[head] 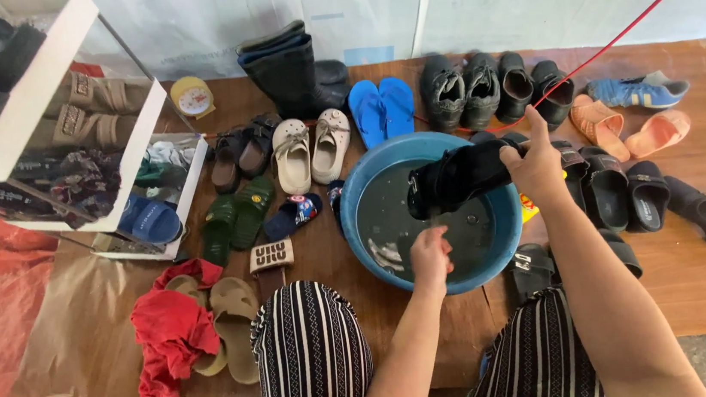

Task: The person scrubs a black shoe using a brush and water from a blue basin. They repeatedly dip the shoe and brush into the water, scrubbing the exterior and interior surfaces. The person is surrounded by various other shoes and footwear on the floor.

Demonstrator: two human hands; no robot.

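Head view, looking down: you held a black shoe [459, 177] over the blue basin [352, 192] of dark water, your right hand [533, 164] closed around its heel end at the basin's right rim. The shoe's long axis ran roughly left to right, tilted a little, its toe pointing left across the water. Your left hand [431, 256] sat just below the shoe, fingers curled in as if around something small; whether it gripped anything could not be told. Of the two, the right hand alone carried the shoe, and the left lay nearest the underside.

Around the basin, footwear lay in rows on the brown floor: blue flip-flops [381, 105], cream clogs [311, 147], black rubber boots [285, 71], orange slides [627, 127] and black sandals [641, 192] to the right. A round yellow tin [192, 96] stood by the white shelf [40, 86] at the left, and a small tan label with dark lettering [271, 255] lay near your knee. A red cloth [171, 328] was bunched beside tan slippers [231, 318].
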